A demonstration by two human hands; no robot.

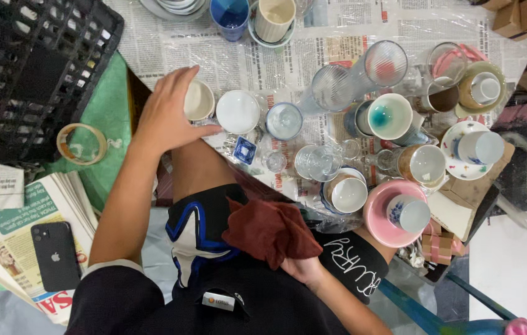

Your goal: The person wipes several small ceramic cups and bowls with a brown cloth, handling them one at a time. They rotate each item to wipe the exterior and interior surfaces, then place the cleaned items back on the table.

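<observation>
My left hand point(167, 115) reaches out over the newspaper-covered surface and is closed around a cream ceramic cup point(200, 101), its fingers over the rim and side. A white bowl point(237, 111) and a small clear glass cup point(284, 120) stand just to the right of it. My right hand point(303, 270) rests on my lap near my shorts and grips a dark red cloth point(271, 231) bunched over my thigh.
Several cups, glasses and saucers crowd the newspaper point(263, 62), among them a pink plate point(382, 214) with a blue-patterned cup. A black plastic crate point(21, 68) stands at left, with a tape roll point(81, 144), stacked newspapers point(21, 242) and a black phone point(56, 255).
</observation>
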